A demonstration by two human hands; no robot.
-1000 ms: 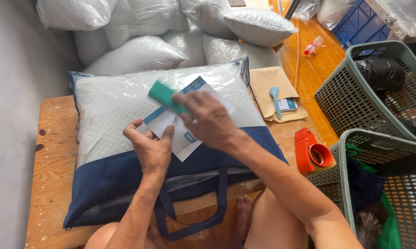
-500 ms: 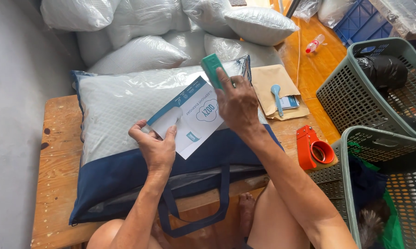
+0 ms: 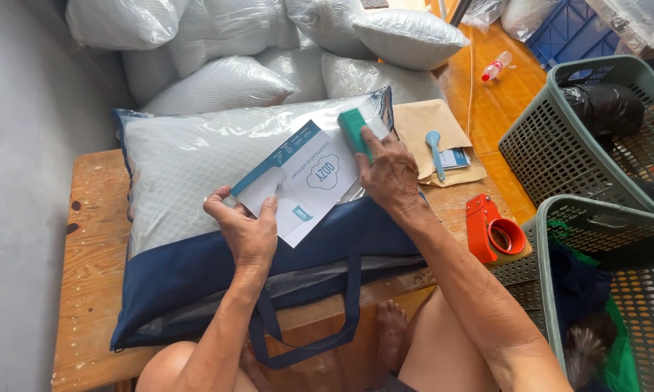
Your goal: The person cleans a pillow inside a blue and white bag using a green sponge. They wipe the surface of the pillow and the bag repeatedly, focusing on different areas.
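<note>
A white pillow in a clear-and-navy zip bag (image 3: 196,167) lies on a wooden table (image 3: 87,247). On top of the bag rests a white card with a blue stripe (image 3: 298,181). My left hand (image 3: 245,231) pinches the card's lower left edge and presses it onto the bag. My right hand (image 3: 391,174) grips a small teal block (image 3: 354,131) and holds it against the bag at the card's upper right corner.
A brown envelope with a light blue spoon (image 3: 434,149) lies to the right of the pillow. A red tape dispenser (image 3: 492,232) sits at the table's right end. Two green mesh baskets (image 3: 559,145) stand at the right. Several bagged pillows (image 3: 269,51) are piled behind.
My right hand carried the teal block from the card's left part across to its upper right corner, then lowered it onto the bag. My left hand kept its hold on the card.
</note>
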